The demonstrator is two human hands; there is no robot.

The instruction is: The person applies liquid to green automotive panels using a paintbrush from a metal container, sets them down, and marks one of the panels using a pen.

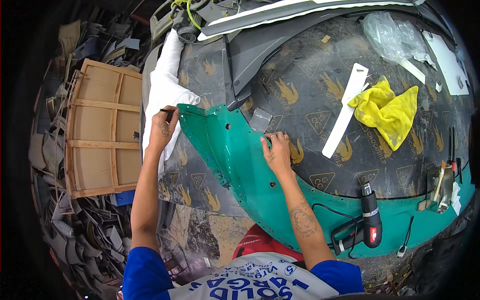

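Observation:
A large curved green panel (220, 135), glossy with small holes along its edges, lies across the bench in front of me. At its far left corner, my left hand (162, 127) is closed in a pinch on a thin dark object (165, 110), too small to name. My right hand (276, 152) holds the panel's inner edge, with its thumb on the green face and fingers bent at the rim. Near that hand a small grey square piece (260, 120) lies on the bench. A white wrapped bundle (167, 75) lies behind my left hand.
A heat gun (371, 220) with its cable rests on the panel at right. A yellow cloth (387, 112), a white strip (347, 110) and a clear plastic bag (392, 35) lie on the bench. A dark fender-like part (255, 50) stands beyond. A wooden frame (102, 142) is at left.

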